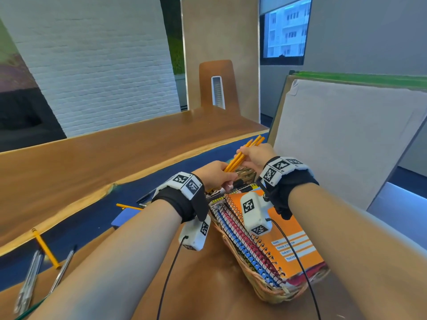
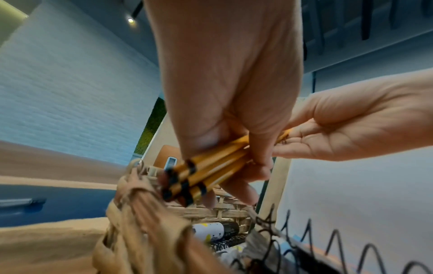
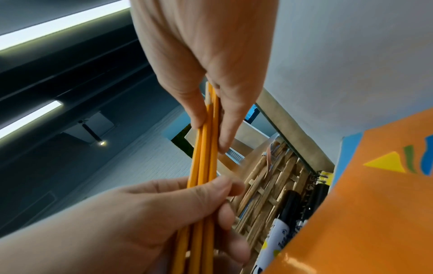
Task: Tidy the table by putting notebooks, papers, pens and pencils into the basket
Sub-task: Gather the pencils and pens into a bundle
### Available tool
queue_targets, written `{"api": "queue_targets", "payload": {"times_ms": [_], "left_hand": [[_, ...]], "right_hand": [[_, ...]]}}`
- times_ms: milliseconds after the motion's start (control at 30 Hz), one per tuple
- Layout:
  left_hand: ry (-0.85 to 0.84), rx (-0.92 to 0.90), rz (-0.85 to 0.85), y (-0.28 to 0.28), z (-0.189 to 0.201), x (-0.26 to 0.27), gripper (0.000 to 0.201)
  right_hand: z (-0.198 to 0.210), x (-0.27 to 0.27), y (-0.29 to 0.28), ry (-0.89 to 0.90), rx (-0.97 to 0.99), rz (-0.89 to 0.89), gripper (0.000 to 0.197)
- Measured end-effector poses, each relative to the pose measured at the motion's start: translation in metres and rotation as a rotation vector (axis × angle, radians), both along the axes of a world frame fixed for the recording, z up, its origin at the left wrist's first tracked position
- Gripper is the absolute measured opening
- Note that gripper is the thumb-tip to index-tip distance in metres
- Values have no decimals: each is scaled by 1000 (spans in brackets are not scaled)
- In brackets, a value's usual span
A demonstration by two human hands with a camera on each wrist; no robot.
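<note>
Broadly, a long wooden table [image 1: 97, 155] with a dark blue strip running along it fills the scene, and a pale padded board [image 1: 346, 139] leans at its right side. Near the front edge sits a woven basket [image 1: 261, 289], holding a stack of spiral notebooks with an orange notebook [image 1: 291, 236] on top and black-capped markers [image 3: 284, 213] tucked at the far end against the wicker wall. Above the basket's far end both hands share a bundle of yellow pencils [image 1: 242, 157]: the left hand [image 1: 213, 175] has its fingers curled round the lower, black-banded ends, while the right hand [image 1: 255, 154] pinches the upper part between thumb and fingers, the tips poking out past it. Left of the arms, still on the table, lie a blue notepad [image 1: 124, 218], one yellow pencil [image 1: 45, 248] on the blue strip, another yellow pencil [image 1: 128, 206] farther back, and several silver pens [image 1: 30, 280] close to the near edge
</note>
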State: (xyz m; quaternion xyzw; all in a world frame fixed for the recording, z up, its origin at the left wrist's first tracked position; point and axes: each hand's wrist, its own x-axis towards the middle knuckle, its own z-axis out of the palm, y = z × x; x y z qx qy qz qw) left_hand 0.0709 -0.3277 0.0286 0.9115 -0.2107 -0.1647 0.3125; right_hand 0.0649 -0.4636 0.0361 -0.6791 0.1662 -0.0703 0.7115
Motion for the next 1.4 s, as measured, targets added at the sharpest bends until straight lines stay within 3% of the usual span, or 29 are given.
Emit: {"api": "queue_targets", "payload": {"times_ms": [100, 233, 333, 500, 633, 867, 1000, 1133, 1400], "left_hand": [[-28, 163, -37, -1, -1, 1, 17], [-101, 472, -62, 2, -11, 3, 25], [-127, 565, -47, 2, -20, 7, 26], [-187, 467, -30, 2, -25, 9, 26], [-200, 337, 23, 7, -17, 8, 36], [-218, 427, 43, 18, 1, 4, 33], [-243, 314, 62, 16, -5, 0, 35], [-247, 172, 109, 11, -18, 0, 28], [-160, 285, 57, 23, -9, 2, 26]], "right_hand": [[-8, 2, -8, 85, -158, 48, 39], [-22, -1, -17, 200, -293, 121, 40], [-22, -11, -22, 226, -397, 128, 41], [-16, -15, -21, 240, -604, 137, 40], [-15, -10, -8, 219, -748, 257, 36], [-15, -9, 15, 216, -1073, 474, 30], [-15, -9, 19, 208, -1124, 522, 40], [-17, -8, 21, 219, -1182, 501, 36], [-21, -1, 19, 275, -1210, 477, 26]]}}
